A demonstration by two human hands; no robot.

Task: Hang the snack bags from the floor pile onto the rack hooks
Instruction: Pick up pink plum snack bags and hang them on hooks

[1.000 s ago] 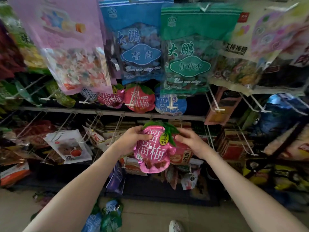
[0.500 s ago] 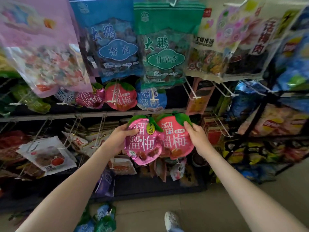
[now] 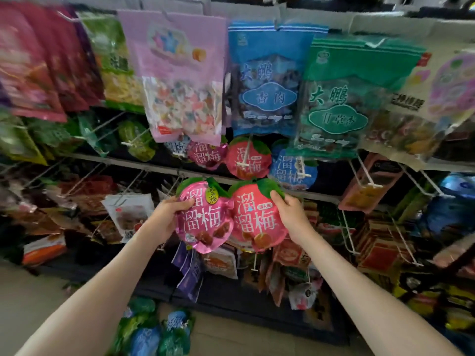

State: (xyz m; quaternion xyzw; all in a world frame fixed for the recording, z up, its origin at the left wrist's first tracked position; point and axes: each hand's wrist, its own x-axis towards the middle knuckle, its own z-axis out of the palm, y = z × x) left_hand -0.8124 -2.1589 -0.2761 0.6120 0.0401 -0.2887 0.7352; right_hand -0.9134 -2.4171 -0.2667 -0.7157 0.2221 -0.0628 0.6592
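- The rack (image 3: pixel 123 162) fills our view, its rails and wire pegs crowded with packets. A lilac bag (image 3: pixel 180 73), a blue bag (image 3: pixel 267 80) and a green bag (image 3: pixel 347 98) hang across the top row.
- The floor pile (image 3: pixel 154 332) lies at the rack's foot, with blue and green bags not yet hung.
- Two snack bags are held up side by side, overlapping, in front of the middle rail: a magenta bag (image 3: pixel 203 219) and a red bag (image 3: pixel 257 222).
- The left hand (image 3: pixel 164 217) pinches the magenta bag's left edge, thumb on the front and fingers hidden behind. The right hand (image 3: pixel 290 214) pinches the red bag's leaf corner the same way.
- We judge this to be the carry-to-hook step. A matching red packet hangs on a hook (image 3: pixel 243 163) just above, so next each bag's top hole must slide over a hook tip. We cannot make out the holes.
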